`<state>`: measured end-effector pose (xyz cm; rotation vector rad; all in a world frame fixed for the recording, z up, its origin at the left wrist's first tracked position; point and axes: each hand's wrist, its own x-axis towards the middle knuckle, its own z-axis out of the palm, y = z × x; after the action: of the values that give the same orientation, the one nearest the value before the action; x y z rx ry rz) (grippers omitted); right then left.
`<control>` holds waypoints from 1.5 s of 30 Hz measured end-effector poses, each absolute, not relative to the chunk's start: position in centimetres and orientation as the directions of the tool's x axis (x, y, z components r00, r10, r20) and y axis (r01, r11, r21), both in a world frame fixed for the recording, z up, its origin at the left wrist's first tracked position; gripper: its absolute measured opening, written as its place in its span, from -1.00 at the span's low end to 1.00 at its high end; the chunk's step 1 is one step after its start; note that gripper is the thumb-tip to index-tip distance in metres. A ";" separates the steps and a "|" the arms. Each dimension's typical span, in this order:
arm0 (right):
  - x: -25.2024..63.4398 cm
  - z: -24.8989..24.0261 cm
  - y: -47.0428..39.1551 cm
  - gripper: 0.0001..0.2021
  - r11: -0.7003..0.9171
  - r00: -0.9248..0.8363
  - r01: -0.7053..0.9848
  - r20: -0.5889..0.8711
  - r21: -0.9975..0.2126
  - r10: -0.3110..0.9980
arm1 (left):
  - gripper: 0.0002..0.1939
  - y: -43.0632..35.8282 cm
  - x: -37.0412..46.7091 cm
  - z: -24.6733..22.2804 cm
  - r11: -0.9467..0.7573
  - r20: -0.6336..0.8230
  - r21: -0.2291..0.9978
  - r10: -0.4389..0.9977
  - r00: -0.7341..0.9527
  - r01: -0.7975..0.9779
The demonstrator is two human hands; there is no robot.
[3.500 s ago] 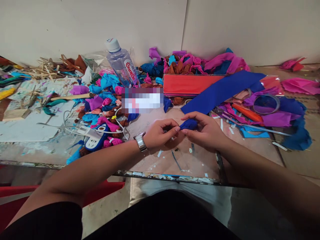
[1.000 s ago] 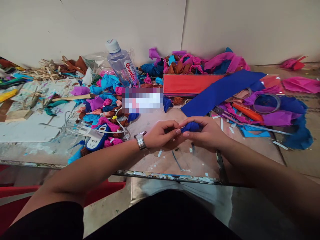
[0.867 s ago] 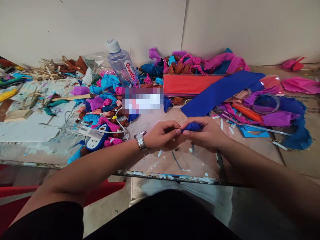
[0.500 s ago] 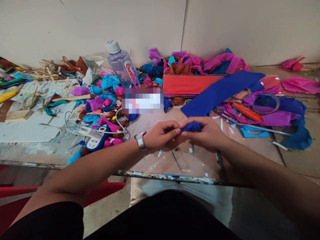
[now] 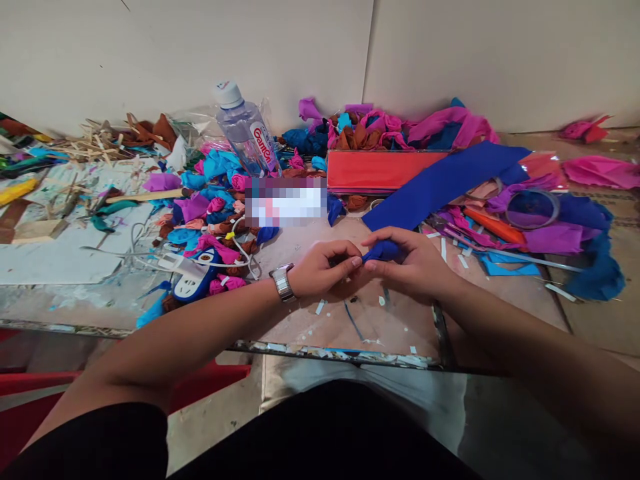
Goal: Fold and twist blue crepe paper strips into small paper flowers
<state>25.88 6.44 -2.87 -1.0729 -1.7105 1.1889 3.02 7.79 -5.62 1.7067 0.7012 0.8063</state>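
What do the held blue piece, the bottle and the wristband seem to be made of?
Blue piece: crepe paper or thin cloth, I can't tell which; matte, softly creased.
Bottle: likely clear plastic; smooth, glossy, see-through.
Wristband: probably metal; silvery, with bright glints.

A bunched, deep-blue piece [image 5: 384,250] lies crosswise, its narrow tip at the left fingers [image 5: 347,268], its fuller, folded body between the right fingers [image 5: 385,269].
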 end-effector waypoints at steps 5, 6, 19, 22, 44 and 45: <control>26.0 -3.3 6.4 -0.61 0.225 -0.378 0.222 0.129 -0.949 0.917 | -0.62 7.9 3.0 -5.5 -0.248 0.170 0.968 0.757 0.630 0.037; 26.1 -3.3 6.5 -0.61 0.222 -0.380 0.224 0.125 -0.949 0.916 | -0.62 7.9 2.9 -5.5 -0.242 0.163 0.969 0.751 0.640 0.038; 26.0 -3.1 6.5 -0.65 0.178 -0.384 0.182 0.097 -0.967 0.918 | -0.52 7.8 2.9 -5.3 -0.233 0.134 0.968 0.786 0.604 0.089; 25.9 -3.1 6.4 -0.68 0.183 -0.380 0.200 0.096 -0.962 0.920 | -0.50 7.9 2.8 -5.3 -0.230 0.118 0.966 0.794 0.596 0.115; 25.9 -4.1 6.6 -0.84 0.293 -0.400 0.272 0.169 -0.917 0.901 | -0.63 7.8 2.8 -5.3 -0.382 0.208 0.908 0.765 0.609 0.171; 25.9 -4.0 6.6 -0.83 0.289 -0.399 0.273 0.165 -0.918 0.902 | -0.65 7.8 2.8 -5.4 -0.393 0.214 0.904 0.759 0.615 0.170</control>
<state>25.89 6.60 -4.04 -1.0562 -1.8422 1.1135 2.80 7.76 -5.35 1.8968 0.7408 0.7851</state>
